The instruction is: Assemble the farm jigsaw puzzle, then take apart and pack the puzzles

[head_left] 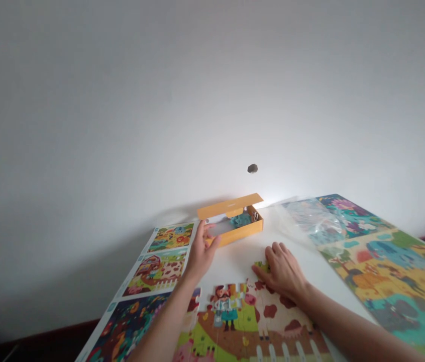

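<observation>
My left hand (202,254) is at the left front corner of a yellow cardboard box (240,232), its thumb and fingers apart around the corner. The box's lid stands raised, and crumpled blue-grey material (240,220) shows inside. My right hand (285,269) has its fingers curled at a green puzzle piece (260,265), partly hidden under the thumb. That piece lies by the upper edge of a partly joined jigsaw puzzle (235,327), which shows a farmer, a spotted cow and a white fence. My forearms cover parts of the puzzle.
To the left lies a printed sheet (160,271) with several pictures, including the farm scene. A colourful picture sheet (397,271) lies on the right, with a clear plastic bag (310,221) over its far corner. Behind the white table stands a wall (212,100) with a small hole.
</observation>
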Demonstrator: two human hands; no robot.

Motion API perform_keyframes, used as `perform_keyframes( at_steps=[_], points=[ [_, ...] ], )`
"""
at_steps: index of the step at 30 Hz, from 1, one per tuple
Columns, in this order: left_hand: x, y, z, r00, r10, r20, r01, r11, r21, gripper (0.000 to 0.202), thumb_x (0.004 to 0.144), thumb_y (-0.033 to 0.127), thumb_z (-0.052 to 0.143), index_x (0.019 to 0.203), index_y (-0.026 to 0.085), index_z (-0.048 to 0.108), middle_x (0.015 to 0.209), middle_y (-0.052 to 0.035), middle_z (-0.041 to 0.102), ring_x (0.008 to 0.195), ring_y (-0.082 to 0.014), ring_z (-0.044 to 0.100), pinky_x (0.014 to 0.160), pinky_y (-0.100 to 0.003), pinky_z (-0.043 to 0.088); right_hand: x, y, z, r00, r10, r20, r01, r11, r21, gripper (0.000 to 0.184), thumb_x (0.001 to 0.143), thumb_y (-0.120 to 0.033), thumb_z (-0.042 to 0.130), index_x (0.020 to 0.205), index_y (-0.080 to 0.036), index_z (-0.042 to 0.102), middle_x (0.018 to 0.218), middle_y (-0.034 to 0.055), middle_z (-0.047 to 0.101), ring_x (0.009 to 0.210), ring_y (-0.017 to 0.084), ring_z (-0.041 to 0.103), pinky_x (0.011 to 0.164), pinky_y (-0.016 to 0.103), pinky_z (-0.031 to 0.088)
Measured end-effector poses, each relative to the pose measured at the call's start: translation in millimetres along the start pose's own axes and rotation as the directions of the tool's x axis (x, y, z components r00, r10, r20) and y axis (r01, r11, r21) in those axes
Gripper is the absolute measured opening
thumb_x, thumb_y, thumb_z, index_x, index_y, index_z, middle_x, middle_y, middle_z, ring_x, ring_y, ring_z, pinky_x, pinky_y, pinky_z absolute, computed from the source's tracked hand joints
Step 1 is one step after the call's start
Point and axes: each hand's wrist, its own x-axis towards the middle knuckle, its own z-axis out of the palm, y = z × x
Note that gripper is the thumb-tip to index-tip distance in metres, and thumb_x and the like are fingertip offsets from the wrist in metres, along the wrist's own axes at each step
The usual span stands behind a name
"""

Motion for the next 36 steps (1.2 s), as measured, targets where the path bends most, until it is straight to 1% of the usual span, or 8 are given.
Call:
perform_keyframes(
  at_steps=[4, 8, 17, 22, 25, 28, 33, 36],
  points=[
    [28, 12, 8.4, 0.986, 0.039, 0.165, -0.100, 0.921, 0.376, 0.079, 0.080, 0.034, 0.064, 0.148, 0.022, 0.026, 0.109, -0.0098, 0.070, 0.109, -0.0267, 0.059, 0.097, -0.039, 0.036, 2, 2, 3, 0.999, 0.024, 0.025, -0.025, 0.999, 0.031, 0.044, 0.087, -0.062, 0.047, 0.080, -0.019, 0.053, 0.078, 0.0092, 0.064, 0.076, 0.025, 0.059, 0.062, 0.032, 0.030],
    [48, 11, 19.8, 0.972, -0.082, 0.221, -0.065, 0.810, 0.583, 0.078, 0.079, 0.042, 0.064, 0.145, 0.013, 0.033, 0.072, -0.0084, 0.072, 0.083, -0.0308, 0.067, 0.082, -0.035, 0.040, 4, 5, 6, 0.993, 0.083, 0.086, -0.089, 0.994, 0.069, 0.046, 0.087, -0.066, 0.042, 0.085, -0.020, 0.051, 0.064, 0.0053, 0.065, 0.057, 0.022, 0.059, 0.053, 0.030, 0.018],
    [60, -13, 1.6, 0.964, -0.100, 0.247, -0.054, 0.834, 0.549, 0.098, 0.062, 0.034, 0.078, 0.143, 0.002, 0.034, 0.044, 0.0061, 0.052, 0.052, -0.0205, 0.057, 0.067, -0.026, 0.036, 11, 18, 3, 0.990, 0.135, 0.037, -0.140, 0.970, 0.201, 0.038, 0.090, -0.060, 0.045, 0.082, -0.023, 0.050, 0.064, 0.0022, 0.064, 0.059, 0.020, 0.058, 0.054, 0.028, 0.018],
    [64, 8, -4.1, 0.938, -0.108, 0.330, -0.151, 0.729, 0.668, 0.079, 0.071, 0.027, 0.067, 0.144, 0.017, 0.038, 0.058, 0.0009, 0.063, 0.059, -0.0227, 0.060, 0.065, -0.027, 0.038, 13, 16, 9, 0.998, 0.021, 0.064, -0.034, 0.975, 0.218, 0.037, 0.088, -0.060, 0.049, 0.082, -0.024, 0.053, 0.064, 0.0006, 0.064, 0.057, 0.018, 0.057, 0.054, 0.027, 0.018],
    [45, 30, 3.3, 0.955, 0.100, 0.279, -0.257, 0.748, 0.612, 0.039, 0.083, 0.023, 0.052, 0.121, 0.023, 0.062, 0.072, -0.0028, 0.066, 0.067, -0.0199, 0.060, 0.070, -0.028, 0.041, 13, 15, 12, 0.999, 0.004, 0.048, -0.016, 0.970, 0.241, 0.039, 0.088, -0.061, 0.049, 0.080, -0.024, 0.053, 0.062, 0.0001, 0.064, 0.057, 0.018, 0.056, 0.054, 0.027, 0.019],
    [7, 44, 15.4, 0.860, 0.207, 0.467, -0.404, 0.835, 0.373, 0.023, 0.086, 0.027, 0.054, 0.101, 0.026, 0.070, 0.081, -0.0036, 0.068, 0.065, -0.0166, 0.058, 0.070, -0.027, 0.043, 13, 15, 12, 0.999, 0.033, 0.021, -0.038, 0.953, 0.302, 0.040, 0.089, -0.061, 0.046, 0.080, -0.023, 0.053, 0.063, 0.0001, 0.063, 0.058, 0.017, 0.056, 0.055, 0.026, 0.022],
    [-53, 32, 43.4, 0.814, 0.126, 0.568, -0.332, 0.902, 0.276, 0.030, 0.074, 0.035, 0.072, 0.102, 0.025, 0.069, 0.101, -0.0079, 0.064, 0.093, -0.0260, 0.060, 0.080, -0.033, 0.047, 12, 15, 7, 1.000, 0.013, 0.021, -0.021, 0.901, 0.434, 0.043, 0.097, -0.052, 0.033, 0.078, -0.023, 0.058, 0.068, 0.0027, 0.066, 0.062, 0.017, 0.057, 0.059, 0.025, 0.030],
    [-65, 22, 56.4, 0.858, 0.099, 0.503, -0.266, 0.925, 0.272, 0.012, 0.076, 0.032, 0.070, 0.083, 0.023, 0.069, 0.099, -0.0078, 0.063, 0.097, -0.0274, 0.058, 0.085, -0.036, 0.045, 11, 15, 5, 0.998, -0.030, -0.058, 0.051, 0.915, 0.401, 0.045, 0.099, -0.047, 0.032, 0.075, -0.021, 0.059, 0.067, 0.0049, 0.065, 0.063, 0.017, 0.055, 0.062, 0.026, 0.032]
  ],
)
